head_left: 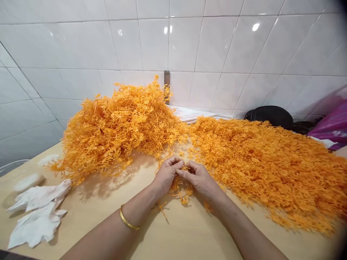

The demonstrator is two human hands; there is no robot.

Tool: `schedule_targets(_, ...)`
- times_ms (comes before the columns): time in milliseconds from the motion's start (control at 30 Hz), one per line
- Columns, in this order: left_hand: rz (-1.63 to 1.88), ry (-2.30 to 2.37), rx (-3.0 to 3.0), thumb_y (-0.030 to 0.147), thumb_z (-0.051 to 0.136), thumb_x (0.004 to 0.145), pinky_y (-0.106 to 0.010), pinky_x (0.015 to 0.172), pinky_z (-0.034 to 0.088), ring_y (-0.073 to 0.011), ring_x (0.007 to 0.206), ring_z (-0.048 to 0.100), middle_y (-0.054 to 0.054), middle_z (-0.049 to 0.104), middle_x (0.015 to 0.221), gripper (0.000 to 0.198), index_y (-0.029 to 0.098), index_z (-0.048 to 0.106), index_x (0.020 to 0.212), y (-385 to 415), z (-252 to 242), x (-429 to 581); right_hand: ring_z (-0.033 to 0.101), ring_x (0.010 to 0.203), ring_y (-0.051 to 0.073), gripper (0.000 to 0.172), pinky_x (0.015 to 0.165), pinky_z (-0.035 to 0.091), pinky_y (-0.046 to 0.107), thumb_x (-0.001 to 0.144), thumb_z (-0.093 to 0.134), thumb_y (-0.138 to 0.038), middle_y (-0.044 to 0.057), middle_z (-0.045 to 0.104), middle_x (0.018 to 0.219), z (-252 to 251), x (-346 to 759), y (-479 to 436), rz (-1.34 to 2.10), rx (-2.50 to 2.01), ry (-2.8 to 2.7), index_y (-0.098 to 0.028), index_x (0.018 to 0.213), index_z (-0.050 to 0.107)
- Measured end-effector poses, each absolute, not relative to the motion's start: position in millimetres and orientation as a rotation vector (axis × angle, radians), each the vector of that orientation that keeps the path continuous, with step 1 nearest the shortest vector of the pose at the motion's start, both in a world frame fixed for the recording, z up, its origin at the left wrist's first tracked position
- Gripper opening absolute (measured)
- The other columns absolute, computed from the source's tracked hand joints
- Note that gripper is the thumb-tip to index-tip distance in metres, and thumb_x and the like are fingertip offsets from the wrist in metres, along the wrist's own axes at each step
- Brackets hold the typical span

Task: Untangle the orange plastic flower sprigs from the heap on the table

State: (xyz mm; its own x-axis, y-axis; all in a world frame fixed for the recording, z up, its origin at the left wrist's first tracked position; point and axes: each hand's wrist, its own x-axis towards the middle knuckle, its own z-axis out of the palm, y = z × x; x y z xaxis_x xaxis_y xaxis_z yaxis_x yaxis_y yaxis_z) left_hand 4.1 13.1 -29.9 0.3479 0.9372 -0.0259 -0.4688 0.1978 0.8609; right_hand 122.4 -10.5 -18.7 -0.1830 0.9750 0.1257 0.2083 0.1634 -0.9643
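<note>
Your left hand (166, 176) and right hand (195, 178) meet low over the wooden tabletop (89, 231), fingers curled and nearly closed, their tips pinching a thin orange strand (184, 167) above a small tangled clump (181, 191). A gold bangle (129, 217) circles your left wrist. Crumpled white cloth (35, 216) lies off to your left. Just beyond your hands spread the left heap (116, 124) and the right heap (260, 162) of orange strands, backed by a white tiled wall (184, 39), with a black bag (268, 117) and purple plastic (330, 126) at far right.

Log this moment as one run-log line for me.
left hand | right hand | both pinching tangled orange plastic sprigs | pale wooden table top
</note>
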Motion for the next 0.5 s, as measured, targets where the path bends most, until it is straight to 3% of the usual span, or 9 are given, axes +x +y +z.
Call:
schedule_targets(133, 1.052, 0.604, 0.93, 0.028, 0.057, 0.069, -0.016, 0.041, 0.026, -0.0026, 0.04, 0.035, 0.006, 0.041, 0.051, 0.02, 0.015, 0.044, 0.064, 14.9, -26.5, 3.6, 0.029, 0.043, 0.006, 0.031, 0.041, 0.023, 0.021, 0.076, 0.048, -0.043, -0.006, 0.038, 0.048, -20.4, 118.1, -10.1, 1.157, -1.114, -1.498, -0.018, 0.058, 0.045)
schedule_targets(267, 1.056, 0.675, 0.931, 0.027, 0.061, 0.066, -0.015, 0.037, 0.019, -0.0008, 0.037, 0.026, 0.007, 0.033, 0.048, 0.025, 0.015, 0.04, 0.059, 15.3, -21.7, -0.1, 0.03, 0.045, 0.007, 0.029, 0.043, 0.024, 0.02, 0.075, 0.05, -0.037, -0.006, 0.034, 0.049, -13.8, 129.3, -4.9, 0.831, -1.186, -1.288, -0.019, 0.055, 0.039)
schedule_targets(367, 1.073, 0.717, 0.89, 0.028, 0.06, 0.068, -0.015, 0.038, 0.021, 0.0001, 0.035, 0.023, 0.008, 0.033, 0.047, 0.025, 0.015, 0.04, 0.06, 15.7, -18.8, -4.9, 0.03, 0.044, 0.007, 0.027, 0.042, 0.025, 0.021, 0.074, 0.048, -0.037, -0.006, 0.035, 0.05, -8.2, 149.0, 1.2, 0.619, -1.223, -1.08, -0.02, 0.057, 0.039)
schedule_targets(500, 1.092, 0.643, 0.839, 0.027, 0.058, 0.07, -0.017, 0.043, 0.029, 0.0001, 0.035, 0.025, 0.008, 0.037, 0.049, 0.02, 0.015, 0.043, 0.065, 18.3, -15.8, -9.7, 0.031, 0.042, 0.008, 0.031, 0.043, 0.022, 0.023, 0.073, 0.049, -0.041, -0.005, 0.035, 0.044, -4.2, 163.7, -0.2, 0.336, -1.592, -1.401, -0.019, 0.053, 0.04)
